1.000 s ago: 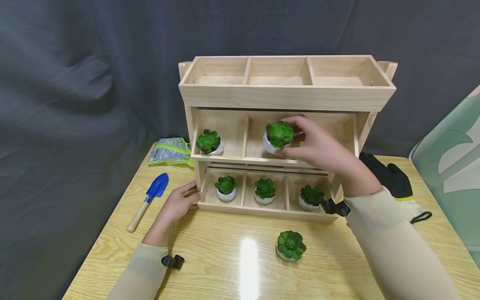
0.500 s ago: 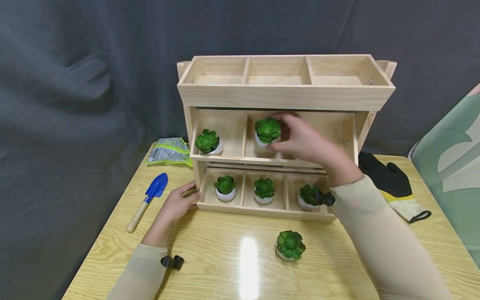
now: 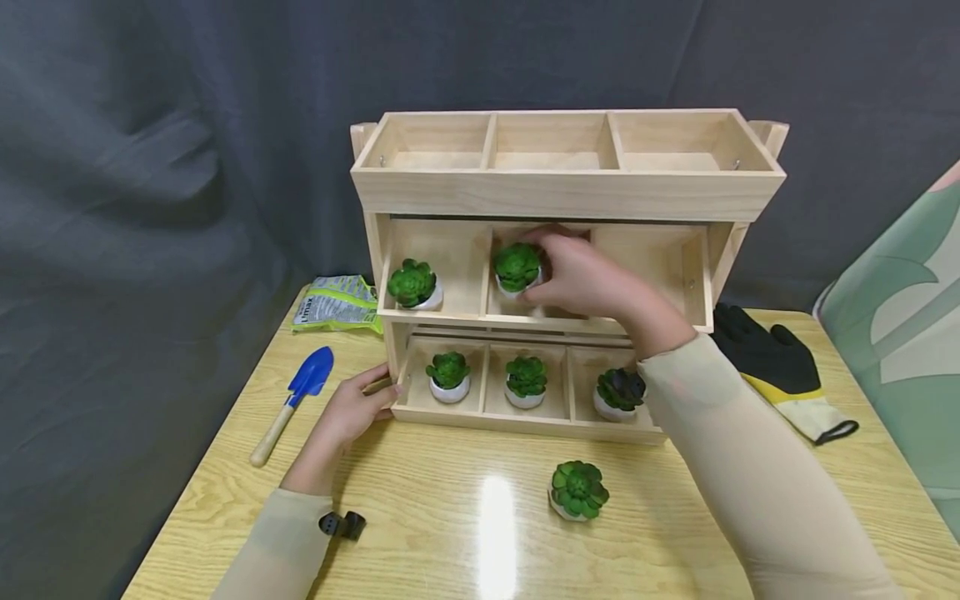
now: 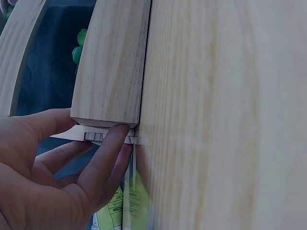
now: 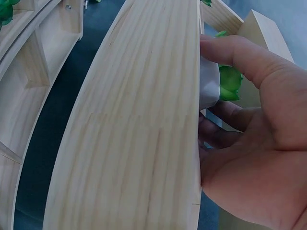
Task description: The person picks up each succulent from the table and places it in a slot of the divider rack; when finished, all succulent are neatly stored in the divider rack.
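Observation:
My right hand holds a small potted succulent in the middle compartment of the shelf's middle tier. In the right wrist view, thumb and fingers close around its white pot, partly hidden behind the tier's front board. My left hand grips the lower left corner of the wooden tiered shelf. The left wrist view has that hand with its thumb and fingers at the end of a board. Another succulent sits in the middle tier's left compartment.
Three succulents, one of them central, fill the bottom tier. One more stands on the table in front. At left lie a blue trowel and a green-edged packet; black-and-cream gloves lie at right.
My right hand has carried the succulent leftward and lower, to the left part of the middle compartment. My left hand stays at the shelf's corner.

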The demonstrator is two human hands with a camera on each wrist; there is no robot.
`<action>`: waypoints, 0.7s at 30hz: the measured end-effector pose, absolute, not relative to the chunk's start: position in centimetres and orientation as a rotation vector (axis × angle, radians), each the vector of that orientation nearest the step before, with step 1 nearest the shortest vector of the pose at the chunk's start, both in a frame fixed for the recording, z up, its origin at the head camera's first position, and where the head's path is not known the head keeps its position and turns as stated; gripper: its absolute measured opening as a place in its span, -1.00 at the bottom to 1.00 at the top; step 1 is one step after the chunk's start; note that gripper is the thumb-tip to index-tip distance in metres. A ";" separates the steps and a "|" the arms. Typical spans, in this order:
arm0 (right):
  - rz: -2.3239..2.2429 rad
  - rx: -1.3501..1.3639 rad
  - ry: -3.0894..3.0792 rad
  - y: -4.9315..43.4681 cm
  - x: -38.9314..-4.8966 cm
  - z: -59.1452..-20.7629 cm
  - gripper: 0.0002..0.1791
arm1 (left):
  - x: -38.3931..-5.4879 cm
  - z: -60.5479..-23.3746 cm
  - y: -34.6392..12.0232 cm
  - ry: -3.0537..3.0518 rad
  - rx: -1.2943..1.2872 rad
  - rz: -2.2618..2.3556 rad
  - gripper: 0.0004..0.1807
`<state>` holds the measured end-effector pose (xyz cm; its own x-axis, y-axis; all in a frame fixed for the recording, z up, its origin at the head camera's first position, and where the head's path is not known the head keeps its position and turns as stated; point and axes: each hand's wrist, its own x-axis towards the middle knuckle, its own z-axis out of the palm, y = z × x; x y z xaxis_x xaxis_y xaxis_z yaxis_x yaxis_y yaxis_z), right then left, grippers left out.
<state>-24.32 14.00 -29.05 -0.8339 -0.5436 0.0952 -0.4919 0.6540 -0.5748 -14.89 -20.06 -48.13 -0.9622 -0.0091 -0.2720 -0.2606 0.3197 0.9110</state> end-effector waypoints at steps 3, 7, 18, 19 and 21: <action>-0.878 -0.866 2.785 13.7 -24.4 -29.0 -0.22 | -14.9 -48.1 -20.1 2.366 -0.247 1.702 -0.34; -0.827 -0.850 2.785 13.5 -24.4 -28.9 -0.18 | -14.8 -48.1 -20.1 2.366 -0.243 1.702 -0.34; -0.801 -0.857 2.758 13.7 -23.9 -29.1 -0.24 | -14.8 -48.1 -20.1 2.370 -0.235 1.692 -0.34; -0.799 -0.858 2.758 13.8 -23.8 -29.1 -0.24 | -14.8 -48.1 -20.1 2.368 -0.235 1.693 -0.34; -0.805 -0.868 2.753 14.0 -23.9 -29.2 -0.23 | -14.8 -48.1 -20.1 2.367 -0.234 1.693 -0.34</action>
<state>-23.86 13.95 -29.17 -0.8224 -0.5685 0.0223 -0.4908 0.6892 -0.5330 -14.80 -20.06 -48.08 -0.9627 -0.0003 -0.2706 -0.2562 0.3228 0.9111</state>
